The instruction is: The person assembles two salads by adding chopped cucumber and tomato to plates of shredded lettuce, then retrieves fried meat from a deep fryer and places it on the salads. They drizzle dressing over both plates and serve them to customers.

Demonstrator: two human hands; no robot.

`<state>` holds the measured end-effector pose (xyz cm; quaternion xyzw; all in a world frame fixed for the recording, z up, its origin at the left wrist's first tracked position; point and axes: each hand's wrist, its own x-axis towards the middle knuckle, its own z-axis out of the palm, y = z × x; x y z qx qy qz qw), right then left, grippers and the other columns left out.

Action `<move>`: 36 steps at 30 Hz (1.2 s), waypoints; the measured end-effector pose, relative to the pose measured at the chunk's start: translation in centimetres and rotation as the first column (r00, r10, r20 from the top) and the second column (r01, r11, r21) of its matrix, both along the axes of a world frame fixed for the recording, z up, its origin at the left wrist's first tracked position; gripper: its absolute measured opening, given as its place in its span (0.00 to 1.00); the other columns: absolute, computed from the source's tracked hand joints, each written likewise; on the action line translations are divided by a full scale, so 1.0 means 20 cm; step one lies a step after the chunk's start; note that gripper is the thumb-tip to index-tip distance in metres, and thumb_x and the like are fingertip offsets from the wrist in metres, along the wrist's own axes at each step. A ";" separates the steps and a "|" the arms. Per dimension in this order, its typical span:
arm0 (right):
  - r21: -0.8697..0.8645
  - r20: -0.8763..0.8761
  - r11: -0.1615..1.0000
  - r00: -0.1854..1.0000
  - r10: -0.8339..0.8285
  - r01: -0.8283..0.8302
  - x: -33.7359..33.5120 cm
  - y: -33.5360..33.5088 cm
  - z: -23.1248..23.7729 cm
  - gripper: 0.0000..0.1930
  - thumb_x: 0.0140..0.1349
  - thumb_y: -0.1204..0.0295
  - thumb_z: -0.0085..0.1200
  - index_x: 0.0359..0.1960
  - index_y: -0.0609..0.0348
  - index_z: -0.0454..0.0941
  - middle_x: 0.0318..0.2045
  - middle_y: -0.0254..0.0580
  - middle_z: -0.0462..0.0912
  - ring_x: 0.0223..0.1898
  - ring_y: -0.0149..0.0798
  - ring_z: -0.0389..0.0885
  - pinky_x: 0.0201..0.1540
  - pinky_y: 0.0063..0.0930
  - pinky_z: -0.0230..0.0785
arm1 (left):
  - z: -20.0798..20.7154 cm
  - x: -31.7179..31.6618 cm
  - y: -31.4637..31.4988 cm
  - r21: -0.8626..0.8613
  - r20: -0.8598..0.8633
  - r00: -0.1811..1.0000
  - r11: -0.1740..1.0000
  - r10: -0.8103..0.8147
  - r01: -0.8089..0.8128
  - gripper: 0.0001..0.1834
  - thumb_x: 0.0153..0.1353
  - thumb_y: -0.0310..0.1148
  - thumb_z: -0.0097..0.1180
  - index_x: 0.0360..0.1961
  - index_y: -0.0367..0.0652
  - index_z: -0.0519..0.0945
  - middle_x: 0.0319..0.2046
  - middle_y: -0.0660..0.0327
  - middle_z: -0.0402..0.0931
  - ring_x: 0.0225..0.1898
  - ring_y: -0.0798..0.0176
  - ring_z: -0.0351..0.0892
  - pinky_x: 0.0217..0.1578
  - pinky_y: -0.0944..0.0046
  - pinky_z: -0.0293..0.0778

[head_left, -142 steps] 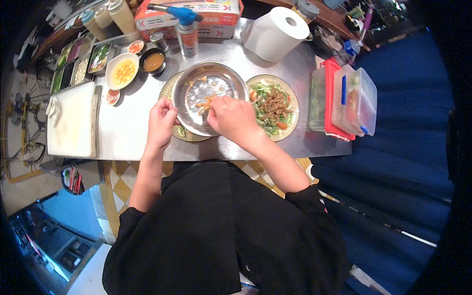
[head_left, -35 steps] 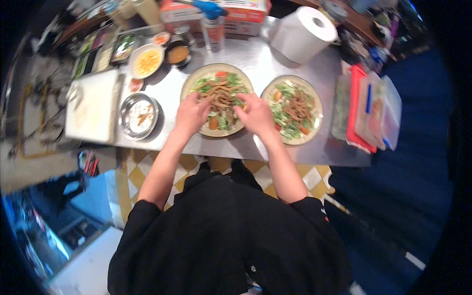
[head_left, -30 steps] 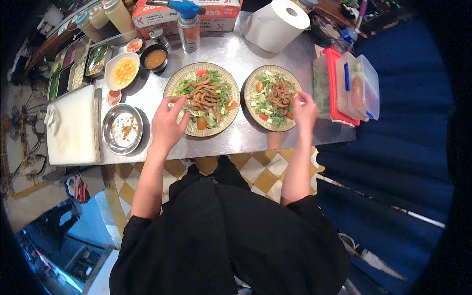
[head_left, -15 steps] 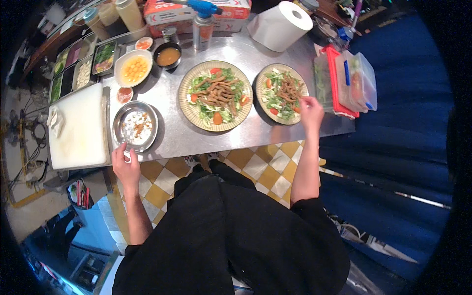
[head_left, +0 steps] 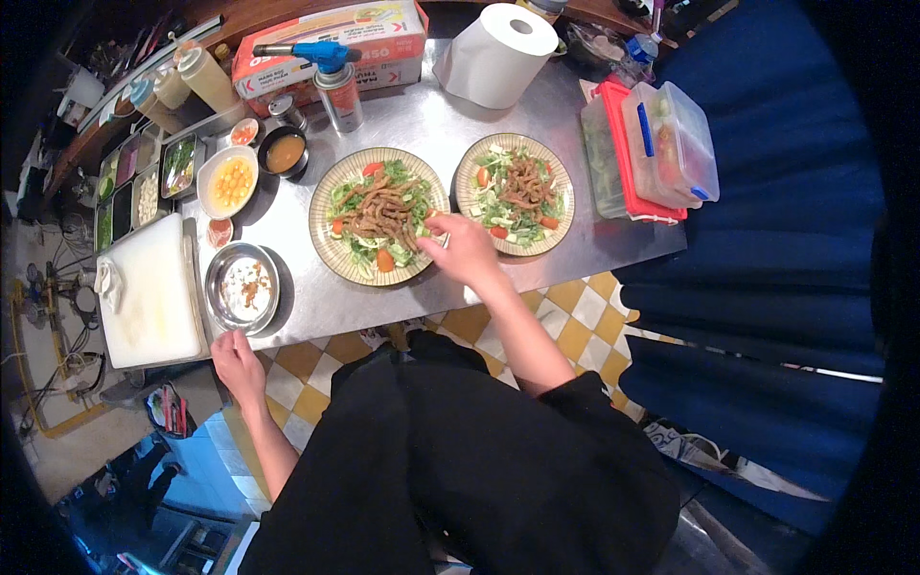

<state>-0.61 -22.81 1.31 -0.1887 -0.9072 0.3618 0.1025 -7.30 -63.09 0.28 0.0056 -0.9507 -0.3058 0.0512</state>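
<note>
My right hand (head_left: pixel 466 251) reaches over the right rim of the larger plate of salad (head_left: pixel 323 251), its thumb and forefinger parted beside the fried strips (head_left: pixel 382 209). Whether the fingertips touch the food is hard to make out. On the salad lie greens and tomato pieces (head_left: pixel 385 261). A smaller plate of the same salad (head_left: pixel 565 199) stands to the right. My left hand (head_left: pixel 238 368), fingers loosely bent and empty, is at the counter's front edge, just below a steel bowl (head_left: pixel 273 309) holding white powder and brown crumbs (head_left: pixel 246 287).
Left are a white cutting board (head_left: pixel 153 297) with a crumpled cloth (head_left: pixel 108 285), ingredient trays (head_left: pixel 180 165), a bowl of yolks (head_left: pixel 231 182) and a sauce bowl (head_left: pixel 286 153). Behind stand a blow torch (head_left: pixel 337 91), box (head_left: pixel 383 48) and paper roll (head_left: pixel 498 57). Plastic containers (head_left: pixel 671 149) sit right.
My right hand has moved left from the smaller plate to the larger one. My left hand has drawn slightly back from the steel bowl's rim. The view has shifted.
</note>
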 end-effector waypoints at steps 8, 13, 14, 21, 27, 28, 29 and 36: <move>-0.029 -0.512 0.996 0.857 0.057 -0.084 -0.01 0.19 0.73 0.25 0.56 0.77 0.55 0.58 0.62 0.73 0.67 0.59 0.61 0.69 0.51 0.58 0.68 0.40 0.51 | 0.18 0.06 0.60 0.891 0.364 0.667 0.035 -0.650 -0.452 0.32 0.64 0.41 0.40 0.69 0.44 0.57 0.62 0.45 0.65 0.56 0.46 0.73 0.51 0.59 0.70; -0.421 -0.665 0.698 0.721 0.197 -0.579 -0.18 -0.38 0.41 0.36 0.63 0.61 0.49 0.69 0.64 0.53 0.70 0.56 0.55 0.71 0.52 0.52 0.71 0.45 0.42 | 0.26 -0.06 0.84 0.772 0.369 0.526 -0.062 -0.767 -0.633 0.37 0.66 0.62 0.32 0.68 0.49 0.59 0.51 0.54 0.74 0.52 0.54 0.76 0.51 0.55 0.67; -0.357 -0.636 0.659 0.689 0.347 -0.662 -0.26 -0.54 0.20 0.36 0.66 0.57 0.46 0.70 0.63 0.51 0.70 0.58 0.53 0.71 0.55 0.50 0.72 0.47 0.38 | 0.32 -0.10 0.86 0.611 0.274 0.617 -0.362 -0.737 -0.704 0.42 0.65 0.65 0.28 0.70 0.47 0.54 0.56 0.53 0.70 0.57 0.53 0.71 0.57 0.51 0.62; -0.978 -0.207 -0.060 0.876 0.435 -0.202 -0.50 -1.01 0.28 0.38 0.71 0.45 0.30 0.72 0.62 0.44 0.72 0.52 0.48 0.73 0.48 0.48 0.71 0.46 0.41 | 0.60 -0.41 0.34 0.474 -0.463 0.842 0.726 -0.277 0.499 0.42 0.67 0.60 0.30 0.72 0.38 0.49 0.69 0.39 0.49 0.72 0.47 0.45 0.69 0.50 0.38; -0.861 -0.414 0.230 0.888 0.200 -0.453 -0.67 -1.09 0.44 0.36 0.69 0.49 0.40 0.70 0.61 0.53 0.66 0.53 0.62 0.65 0.46 0.64 0.64 0.40 0.56 | 0.36 -1.39 0.38 0.398 -0.484 0.807 0.736 -0.339 0.547 0.34 0.57 0.37 0.58 0.62 0.33 0.64 0.52 0.41 0.74 0.51 0.43 0.77 0.52 0.55 0.71; -0.865 -0.353 0.316 0.920 0.168 -0.390 -0.65 -1.07 0.39 0.35 0.68 0.50 0.41 0.70 0.61 0.54 0.65 0.53 0.64 0.64 0.46 0.66 0.63 0.40 0.57 | 0.45 -1.58 0.45 0.430 -0.447 0.835 0.741 -0.322 0.516 0.34 0.52 0.36 0.61 0.59 0.33 0.66 0.49 0.41 0.74 0.50 0.45 0.76 0.51 0.55 0.71; -0.859 -0.304 0.385 0.942 0.144 -0.337 -0.63 -1.09 0.36 0.34 0.68 0.51 0.42 0.69 0.61 0.55 0.64 0.53 0.66 0.62 0.45 0.68 0.62 0.39 0.58 | 0.47 -1.78 0.50 0.406 -0.436 0.867 0.808 -0.240 0.428 0.35 0.51 0.38 0.63 0.59 0.35 0.65 0.48 0.42 0.75 0.51 0.45 0.76 0.51 0.53 0.72; -0.840 -0.067 0.537 0.997 0.048 -0.083 -0.35 -1.20 0.08 0.22 0.66 0.72 0.50 0.61 0.65 0.67 0.52 0.47 0.77 0.51 0.38 0.78 0.54 0.30 0.68 | 0.44 -2.20 0.88 0.058 -0.301 0.914 0.951 -0.273 0.303 0.42 0.39 0.42 0.73 0.55 0.41 0.67 0.45 0.44 0.76 0.50 0.45 0.76 0.49 0.48 0.73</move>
